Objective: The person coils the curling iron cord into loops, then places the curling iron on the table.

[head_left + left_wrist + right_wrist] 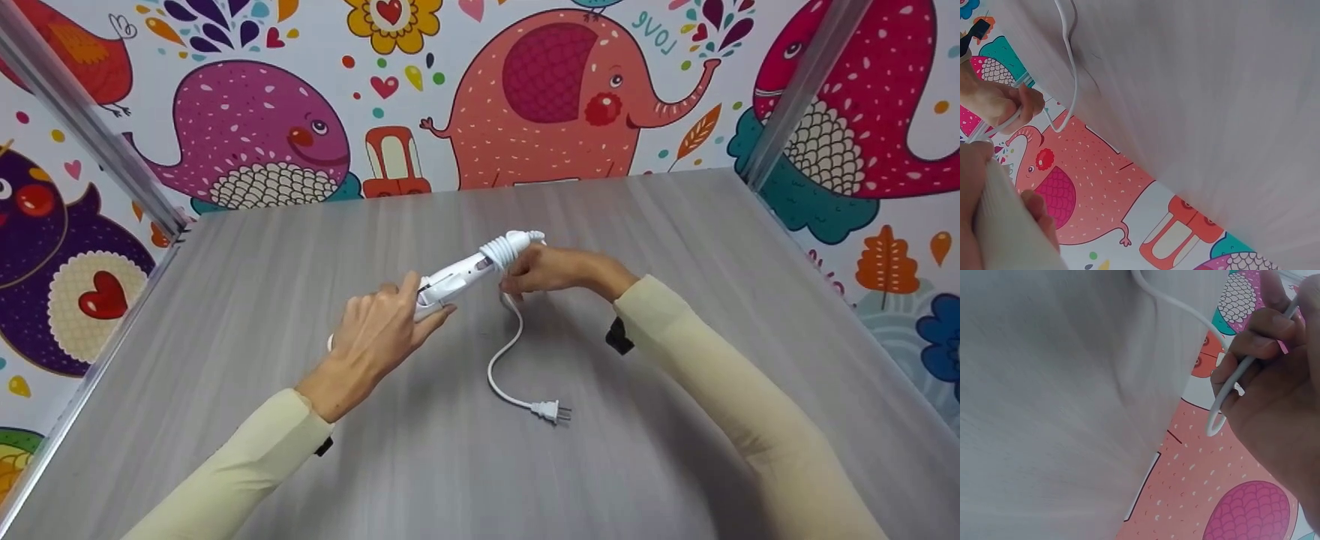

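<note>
My left hand (379, 322) grips a white hair straightener (454, 279) around its body, and the tool tilts up to the right above the table. Several turns of white power cord (497, 253) are wound around its far end. Close to those turns, my right hand (544, 268) holds the cord in curled fingers, seen also in the right wrist view, where the cord (1233, 379) crosses the palm. From there the loose cord drops in a curve to a two-pin plug (550, 410) over the table. The left palm hides part of the straightener.
A grey wood-grain table (262, 300) lies beneath both hands. Behind it stands a wall (405, 82) printed with cartoon animals, and metal posts (799, 97) rise at the back corners.
</note>
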The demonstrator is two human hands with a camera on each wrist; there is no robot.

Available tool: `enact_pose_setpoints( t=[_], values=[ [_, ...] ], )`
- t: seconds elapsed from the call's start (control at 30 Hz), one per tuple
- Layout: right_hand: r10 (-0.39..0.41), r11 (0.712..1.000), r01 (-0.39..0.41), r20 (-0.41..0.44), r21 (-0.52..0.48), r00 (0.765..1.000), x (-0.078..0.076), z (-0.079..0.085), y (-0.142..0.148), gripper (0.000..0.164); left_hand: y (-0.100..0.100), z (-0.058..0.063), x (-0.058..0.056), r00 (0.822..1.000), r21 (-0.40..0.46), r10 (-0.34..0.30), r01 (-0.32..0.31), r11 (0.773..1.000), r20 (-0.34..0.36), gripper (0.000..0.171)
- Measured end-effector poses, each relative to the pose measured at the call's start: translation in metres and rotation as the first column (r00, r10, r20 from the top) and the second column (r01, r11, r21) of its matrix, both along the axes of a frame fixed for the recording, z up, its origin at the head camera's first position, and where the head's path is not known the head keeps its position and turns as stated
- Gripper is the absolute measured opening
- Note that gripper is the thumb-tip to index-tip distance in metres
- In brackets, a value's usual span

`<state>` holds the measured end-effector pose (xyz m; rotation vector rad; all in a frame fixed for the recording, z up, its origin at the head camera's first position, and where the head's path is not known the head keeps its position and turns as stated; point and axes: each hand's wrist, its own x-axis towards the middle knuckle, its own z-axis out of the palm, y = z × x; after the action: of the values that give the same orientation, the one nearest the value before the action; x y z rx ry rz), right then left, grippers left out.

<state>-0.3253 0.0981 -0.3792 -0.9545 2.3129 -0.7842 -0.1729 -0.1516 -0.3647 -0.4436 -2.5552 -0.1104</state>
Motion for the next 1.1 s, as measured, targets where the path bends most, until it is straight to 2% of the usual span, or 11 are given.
enact_pose_setpoints(
  t=[0.1, 0.23, 0.37, 0.47, 0.57, 0.67, 0.8, 0.93, 1.1],
  values=[
    [0.008, 0.999, -0.008, 0.021, 0.034, 1.000, 0.001, 0.000, -0.003, 0.029, 0.001, 0.000, -0.001, 1.000, 0.000, 0.000, 0.000, 1.000, 0.000, 0.051],
    [-0.022, 0.999, 0.023, 0.028, -0.033, 0.999, 0.001, -0.001, -0.005, 0.019, 0.003, 0.001, 0.000, 1.000, 0.009, -0.017, 0.017, 1.000, 0.016, 0.051],
    [-0.038, 0.995, 0.033, -0.055, -0.093, 0.998, 0.000, -0.003, -0.006, 0.013, 0.003, 0.001, 0.003, 0.999, 0.010, -0.029, 0.028, 1.000, 0.036, 0.052],
    [-0.019, 0.994, 0.003, -0.152, -0.106, 0.988, -0.002, -0.003, -0.005, 0.013, 0.002, 0.000, 0.005, 0.999, -0.009, -0.047, 0.048, 0.999, 0.021, 0.052],
    [0.005, 0.993, -0.037, -0.271, -0.114, 0.963, -0.004, 0.000, -0.002, 0.009, 0.001, -0.001, 0.005, 0.997, -0.029, -0.075, 0.075, 0.997, 0.013, 0.051],
    [0.031, 0.992, -0.076, -0.391, -0.099, 0.920, -0.008, 0.009, 0.002, 0.008, 0.001, 0.000, 0.004, 0.997, -0.036, -0.080, 0.081, 0.996, 0.019, 0.051],
    [0.052, 0.998, -0.068, -0.484, -0.016, 0.873, -0.012, 0.026, 0.002, 0.005, 0.000, 0.003, 0.004, 0.996, -0.010, -0.085, 0.086, 0.996, 0.029, 0.051],
    [0.070, 0.996, -0.025, -0.555, 0.088, 0.829, -0.014, 0.043, 0.000, 0.009, -0.002, 0.007, 0.004, 0.992, 0.032, -0.110, 0.108, 0.994, 0.061, 0.052],
    [0.088, 0.986, 0.008, -0.562, 0.167, 0.823, -0.015, 0.060, -0.003, 0.019, -0.002, 0.008, 0.003, 0.987, 0.092, -0.114, 0.104, 0.990, 0.110, 0.052]
  ],
)
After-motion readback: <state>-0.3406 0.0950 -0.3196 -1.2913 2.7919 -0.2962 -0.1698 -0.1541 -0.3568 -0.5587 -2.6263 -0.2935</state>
